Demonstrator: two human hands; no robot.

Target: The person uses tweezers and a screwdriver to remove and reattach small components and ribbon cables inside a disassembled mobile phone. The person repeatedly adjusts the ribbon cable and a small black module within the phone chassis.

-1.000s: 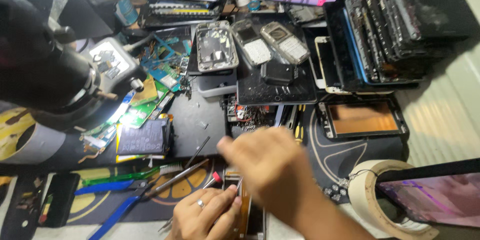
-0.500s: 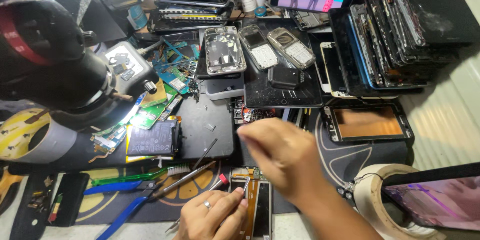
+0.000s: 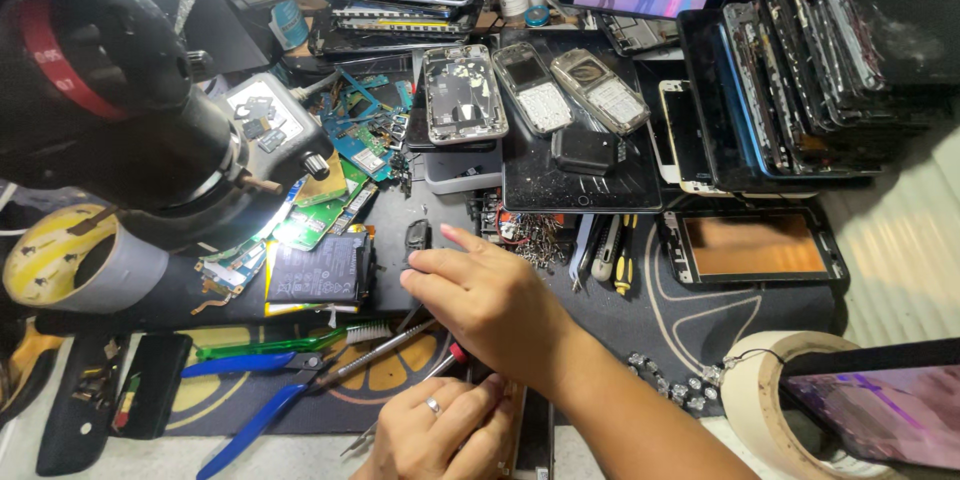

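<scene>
A battery [image 3: 318,270] lies left of the right hand [image 3: 490,300], pliers [image 3: 262,390] before it.

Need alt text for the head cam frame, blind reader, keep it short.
Seen from above, a person's right hand reaches across a cluttered phone-repair mat toward a small dark part, while the left hand, wearing a ring, rests at the bottom edge near tweezers. Around them lie opened phones, circuit boards, blue pliers and a tape roll.

R hand [image 3: 490,305] moved left twd small dark part [image 3: 417,236] (fingers extended).
</scene>
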